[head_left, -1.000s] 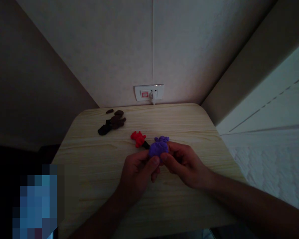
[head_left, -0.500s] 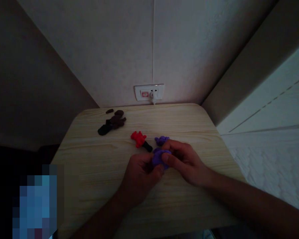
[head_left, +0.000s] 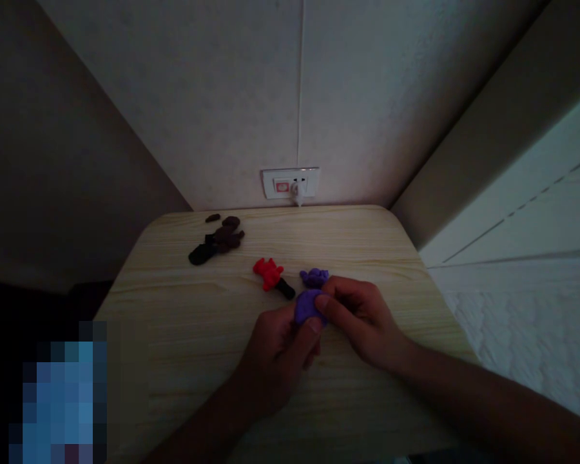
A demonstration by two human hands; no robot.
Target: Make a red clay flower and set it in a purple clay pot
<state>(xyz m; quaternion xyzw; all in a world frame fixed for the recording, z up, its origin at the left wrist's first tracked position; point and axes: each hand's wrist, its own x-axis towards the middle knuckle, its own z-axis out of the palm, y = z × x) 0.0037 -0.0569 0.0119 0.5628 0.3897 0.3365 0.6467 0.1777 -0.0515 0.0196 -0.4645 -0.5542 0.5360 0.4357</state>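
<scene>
A flattened lump of purple modelling clay (head_left: 308,307) is pinched between my two hands above the table. My left hand (head_left: 285,348) grips its lower left side, thumb on top. My right hand (head_left: 360,316) presses the upper right side between thumb and bent fingers. Just behind the lump lies a small purple clay piece with knobs (head_left: 313,278), partly covered by my right fingers. To the left of it rests a red clay figure (head_left: 269,274) with a black stick-like part (head_left: 285,288) joined to its lower end.
Brown clay pieces (head_left: 228,237) and a black clay piece (head_left: 202,254) lie at the back left of the wooden table (head_left: 183,335). A wall socket (head_left: 290,183) with a white plug sits behind the table's far edge. A white quilted surface (head_left: 502,316) is at the right.
The purple lump has been turned and shifted slightly toward me and to the right, uncovering the black part of the red figure. My hands keep their pinch on it.
</scene>
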